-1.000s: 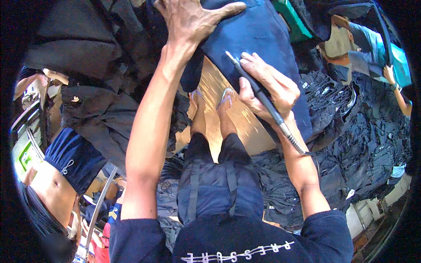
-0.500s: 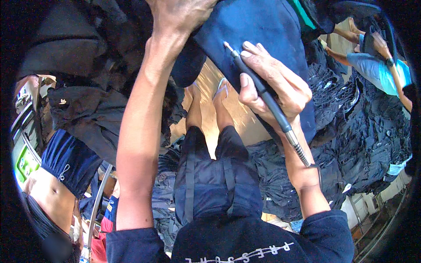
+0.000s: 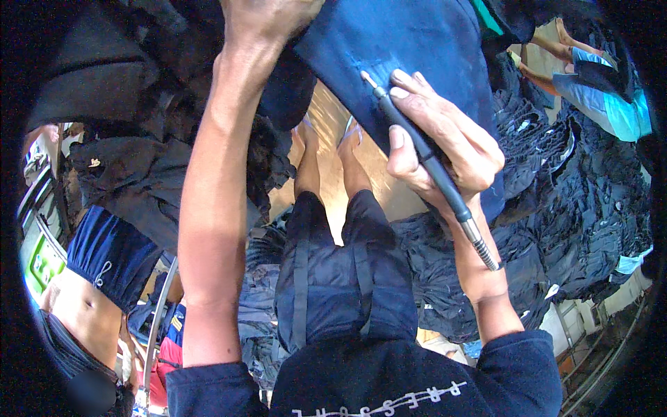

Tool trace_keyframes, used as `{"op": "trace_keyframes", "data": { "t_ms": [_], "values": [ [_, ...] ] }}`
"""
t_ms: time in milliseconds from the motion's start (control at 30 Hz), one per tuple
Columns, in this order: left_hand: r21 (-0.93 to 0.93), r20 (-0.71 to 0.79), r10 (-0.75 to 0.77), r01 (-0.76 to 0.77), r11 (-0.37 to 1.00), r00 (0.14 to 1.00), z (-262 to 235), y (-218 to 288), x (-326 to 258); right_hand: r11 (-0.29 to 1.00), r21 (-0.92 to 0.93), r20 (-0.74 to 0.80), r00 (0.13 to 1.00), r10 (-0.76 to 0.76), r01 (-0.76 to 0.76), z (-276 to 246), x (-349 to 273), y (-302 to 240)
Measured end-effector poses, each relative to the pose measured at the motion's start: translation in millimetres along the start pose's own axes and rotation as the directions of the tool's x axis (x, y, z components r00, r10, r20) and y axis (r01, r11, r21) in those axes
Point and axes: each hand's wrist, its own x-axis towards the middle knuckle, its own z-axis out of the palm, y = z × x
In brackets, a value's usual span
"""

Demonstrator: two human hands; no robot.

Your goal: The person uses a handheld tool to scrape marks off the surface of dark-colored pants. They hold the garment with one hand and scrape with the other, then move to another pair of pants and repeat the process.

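Between the thumb and fingers of my right hand point(image 3: 448, 132) is a pen-shaped rotary tool point(image 3: 425, 149), dark-bodied with a sprung metal tail. Its small tip rests at or just above a dark blue garment point(image 3: 445, 42), where pale scuffed streaks mark the cloth. The garment looks like a trouser leg, stretched out in front of me. My left hand point(image 3: 267, 21) is at the top edge, beside the garment's left side. The fingers of that hand are cut off by the frame, so its grip is hidden.
Heaped black garments point(image 3: 486, 257) lie to the right, with more dark cloth point(image 3: 132, 174) on the left. A person in blue drawstring shorts point(image 3: 111, 254) is close at left. Another in a turquoise top point(image 3: 622, 115) is at far right. A metal rail point(image 3: 158, 320) runs at lower left.
The tool's tip has shifted slightly right and down, and more pale streaks show on the cloth. My left hand and forearm have moved a little left. The person at right has changed posture.
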Motion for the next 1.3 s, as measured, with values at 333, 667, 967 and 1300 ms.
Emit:
{"op": "trace_keyframes", "data": {
  "t_ms": [333, 667, 967, 1300],
  "values": [
    [-0.002, 0.023, -0.029, 0.029, 1.000, 0.999, 1.2, -2.0, 0.2, 0.999, -0.018, 0.045, 0.998, 0.047, -0.046, -11.9, -10.2, -4.0],
    [0.016, 0.002, -0.019, 0.019, 1.000, 1.000, 2.0, 2.8, -0.3, 1.000, -0.008, 0.079, 0.997, 0.013, -0.012, -11.0, -4.0, 5.6],
    [-0.051, 0.058, -0.064, 0.067, 0.996, 0.996, -2.2, 5.1, 0.5, 1.000, -0.009, 0.071, 0.997, -0.006, 0.007, -11.4, -6.6, 8.1],
    [-0.039, 0.101, -0.072, 0.076, 0.996, 0.992, -2.9, 5.4, 1.6, 1.000, 0.020, 0.048, 0.999, -0.019, 0.018, -15.9, -6.3, 9.5]
  ]
}}
